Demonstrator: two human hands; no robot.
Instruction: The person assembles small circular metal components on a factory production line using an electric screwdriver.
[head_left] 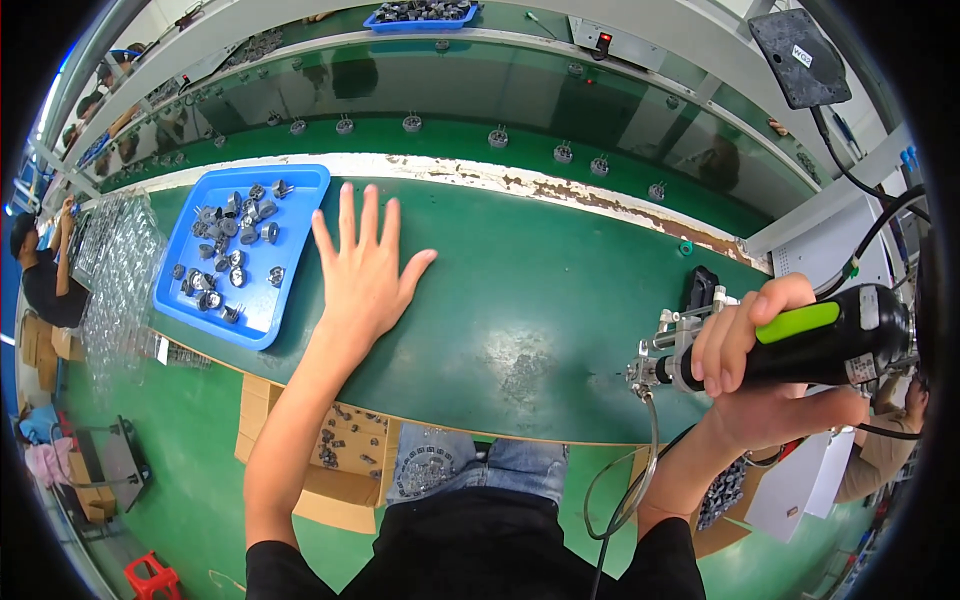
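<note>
My left hand [362, 275] lies flat on the green worktable [480, 270] with its fingers spread, holding nothing. Just left of it is a blue tray [255, 318] with several small round black parts [235, 222], some with metal pins showing. My right hand [730, 350] is wrapped round a black electric screwdriver [835, 350] with a green lever, held level over the table's right end. The tool's metal fitting [650, 370] points left, and a thin clear hose hangs from it. Whether its tip touches anything cannot be made out.
Beyond a chipped white ledge [560, 188], small parts sit spaced along a green conveyor [450, 130]. A black device [702, 288] and a green ring [685, 248] are at the table's right. A cardboard box [340, 490] stands below the front edge. Another person [50, 270] works at far left.
</note>
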